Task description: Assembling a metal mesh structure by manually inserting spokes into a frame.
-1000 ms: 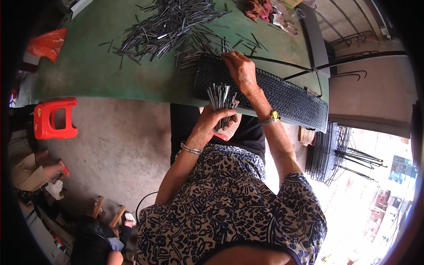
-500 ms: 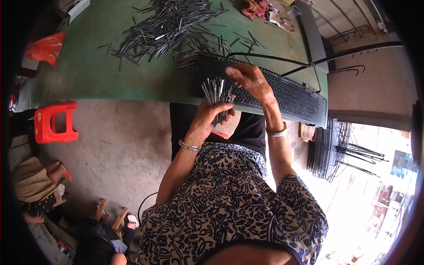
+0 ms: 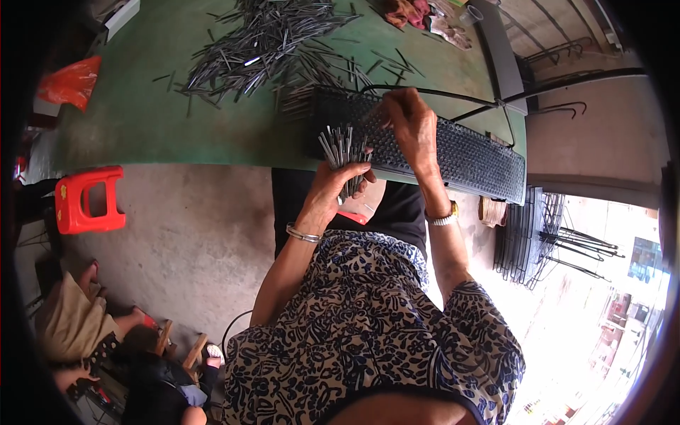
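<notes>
My left hand (image 3: pixel 330 190) is closed round a bundle of thin dark metal strips (image 3: pixel 341 150), which fan out upward just off the table's near edge. To its right, my right hand (image 3: pixel 415 134) hovers over a long black rack (image 3: pixel 478 157) with rows of small holes or studs. Its fingers are bent together. The fingertips are blurred, and whatever lies between them cannot be made out. A large heap of similar strips (image 3: pixel 258 53) is spread on the green table (image 3: pixel 149 117), beyond the rack's left end.
A thick black bent bar (image 3: pixel 567 79) reaches across the rack from the right. Cloths (image 3: pixel 407 14) and a clear cup (image 3: pixel 470 15) stand at the back. At left are a red stool (image 3: pixel 71 202) and an orange bag (image 3: pixel 74 81). Other people (image 3: pixel 78 319) sit lower left.
My right hand has moved slightly right along the rack, its fingers more drawn together. My left hand keeps the bundle in almost the same place. A person at lower left has shifted.
</notes>
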The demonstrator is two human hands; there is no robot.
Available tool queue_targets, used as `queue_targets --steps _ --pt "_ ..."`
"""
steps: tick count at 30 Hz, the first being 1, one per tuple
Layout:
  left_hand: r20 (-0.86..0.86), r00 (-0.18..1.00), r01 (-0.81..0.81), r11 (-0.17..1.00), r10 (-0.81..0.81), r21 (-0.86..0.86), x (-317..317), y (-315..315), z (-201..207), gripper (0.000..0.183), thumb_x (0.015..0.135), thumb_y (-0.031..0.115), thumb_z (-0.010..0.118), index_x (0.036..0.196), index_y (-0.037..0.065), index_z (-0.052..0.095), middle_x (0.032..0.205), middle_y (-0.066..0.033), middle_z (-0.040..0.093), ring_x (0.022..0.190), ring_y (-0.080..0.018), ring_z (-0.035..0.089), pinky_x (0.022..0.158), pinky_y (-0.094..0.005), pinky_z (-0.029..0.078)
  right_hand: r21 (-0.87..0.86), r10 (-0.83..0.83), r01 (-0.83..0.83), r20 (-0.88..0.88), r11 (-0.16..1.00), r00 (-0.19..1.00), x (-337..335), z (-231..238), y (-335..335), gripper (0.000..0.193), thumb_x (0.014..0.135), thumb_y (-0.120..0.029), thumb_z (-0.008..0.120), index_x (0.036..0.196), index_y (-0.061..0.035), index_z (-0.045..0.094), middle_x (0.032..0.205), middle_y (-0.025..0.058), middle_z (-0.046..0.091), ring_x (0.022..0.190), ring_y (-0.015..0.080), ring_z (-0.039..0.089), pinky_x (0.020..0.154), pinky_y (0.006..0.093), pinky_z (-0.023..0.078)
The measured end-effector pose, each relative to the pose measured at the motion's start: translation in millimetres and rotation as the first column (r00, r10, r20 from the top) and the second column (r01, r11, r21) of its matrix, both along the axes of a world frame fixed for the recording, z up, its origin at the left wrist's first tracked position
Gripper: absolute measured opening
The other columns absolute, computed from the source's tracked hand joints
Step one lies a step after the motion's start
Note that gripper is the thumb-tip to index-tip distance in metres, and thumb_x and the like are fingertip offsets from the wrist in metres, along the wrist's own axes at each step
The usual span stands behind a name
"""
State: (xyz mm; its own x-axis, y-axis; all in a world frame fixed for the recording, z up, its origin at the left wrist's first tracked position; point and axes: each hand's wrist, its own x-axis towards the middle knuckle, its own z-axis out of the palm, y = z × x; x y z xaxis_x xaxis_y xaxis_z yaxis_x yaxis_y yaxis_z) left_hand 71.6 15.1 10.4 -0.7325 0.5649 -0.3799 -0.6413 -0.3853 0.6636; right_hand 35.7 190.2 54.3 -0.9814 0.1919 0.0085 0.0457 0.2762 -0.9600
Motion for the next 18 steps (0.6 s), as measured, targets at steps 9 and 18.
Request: queue_targets --steps 9,18 --pt "0.056 0.998 0.024 0.999 -0.026 0.045 0.8 6.0 3.0 0.039 0.085 0.011 0.066 0.122 0.000 0.057 0.075 -0.0081 0.064 0.057 -0.0107 0.056 0.049 -0.0244 0.044 0.383 -0.107 0.234 -0.325 0.894 0.940 -24.1 -29.2 -8.8 0.005 0.088 -0.004 0.060 0.093 -0.0031 0.058 0.066 0.0126 0.061 0.055 0.0225 0.061 0.052 0.0333 0.048" --pt "0.058 0.998 0.010 0.998 -0.013 0.065 0.9 6.3 4.9 0.039 0.085 0.011 0.067 0.121 0.000 0.058 0.074 -0.0072 0.063 0.057 -0.0114 0.056 0.048 -0.0245 0.044 0.520 0.009 0.181 -0.342 0.834 0.940 -28.6 -47.5 0.0 0.009 0.089 -0.010 0.062 0.095 -0.0057 0.067 0.083 0.0103 0.068 0.070 0.0222 0.067 0.063 0.0312 0.051"
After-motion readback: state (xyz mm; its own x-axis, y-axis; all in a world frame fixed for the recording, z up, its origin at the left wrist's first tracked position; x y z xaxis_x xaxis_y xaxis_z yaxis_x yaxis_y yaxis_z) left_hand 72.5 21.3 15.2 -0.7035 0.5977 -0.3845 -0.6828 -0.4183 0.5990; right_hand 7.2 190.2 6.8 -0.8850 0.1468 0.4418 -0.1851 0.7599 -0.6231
